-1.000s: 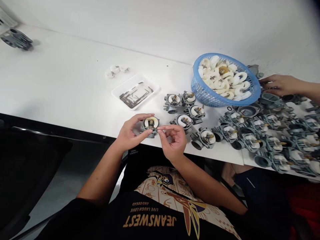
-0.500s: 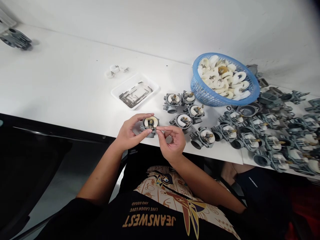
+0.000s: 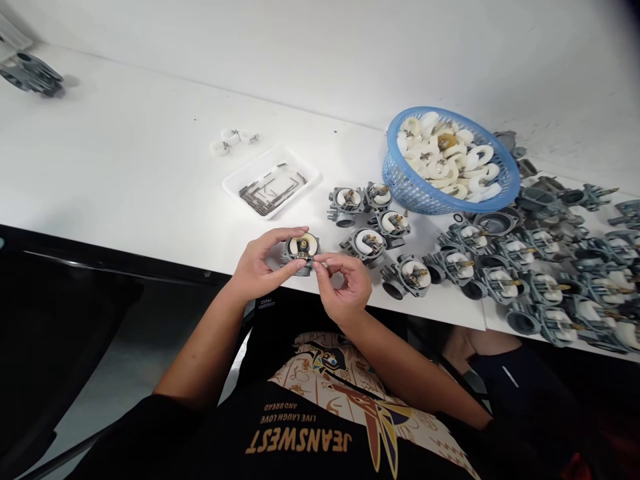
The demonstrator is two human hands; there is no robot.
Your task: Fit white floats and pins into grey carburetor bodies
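A grey metal carburetor body (image 3: 303, 248) with a cream horseshoe-shaped float in it rests at the table's front edge. My left hand (image 3: 263, 263) grips it from the left, fingers over the far side and thumb along the near side. My right hand (image 3: 346, 283) is closed in a pinch at the body's near right side, thumb against forefinger. Whatever sits between those fingertips is too small to make out. Beyond the hands is a white tray (image 3: 231, 184) with thin metal pins (image 3: 260, 197) in it.
Several carburetor bodies with white floats (image 3: 370, 242) stand to the right, many more (image 3: 505, 280) farther along. A blue basket (image 3: 425, 193) heaped with floats is behind them. Loose white floats (image 3: 230, 138) lie past the tray. Another person's leg (image 3: 493, 341) shows at lower right.
Both hands stay at the carburetor body in nearly the same grip. The right fingertips have hardly moved; the whole view has shifted slightly.
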